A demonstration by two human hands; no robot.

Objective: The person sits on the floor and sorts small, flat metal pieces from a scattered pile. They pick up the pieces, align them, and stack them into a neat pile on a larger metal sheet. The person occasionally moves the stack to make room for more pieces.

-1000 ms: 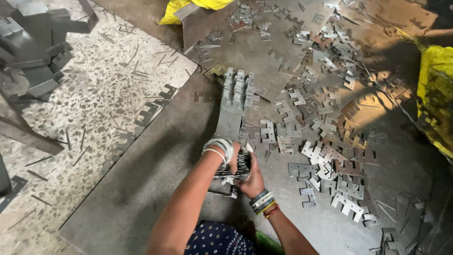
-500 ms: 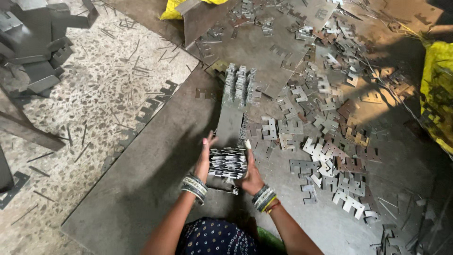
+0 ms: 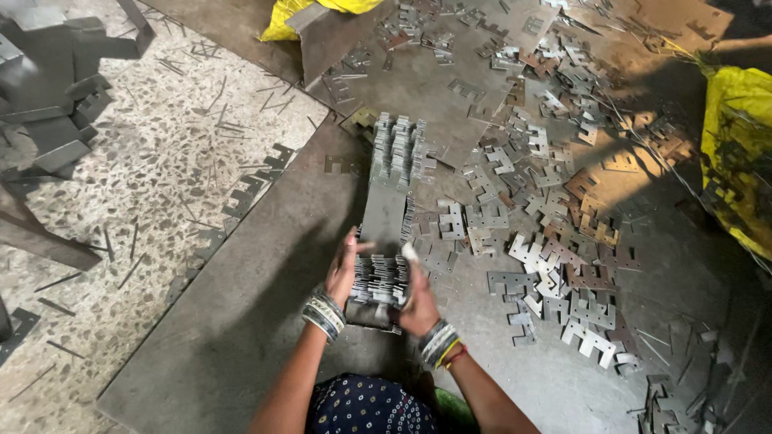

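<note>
My left hand (image 3: 343,269) and my right hand (image 3: 416,291) press on either side of a thick stack of thin notched metal plates (image 3: 379,278), held edge-up on a grey metal sheet (image 3: 241,321). Just beyond the stack lies a long row of the same plates (image 3: 392,173), laid flat and leaning back. Bangles circle both wrists. The fingers hide the side faces of the stack.
Loose notched metal plates (image 3: 555,233) are scattered over the sheet to the right and far side. Yellow sacks lie at the right edge (image 3: 736,153) and at the top (image 3: 289,20). Speckled stone floor (image 3: 161,161) with metal scraps lies left; grey metal pieces (image 3: 48,96) are piled far left.
My left hand has come from on top of the stack to its left side. Both hands now squeeze the stack from the two sides, and it stands squarer.
</note>
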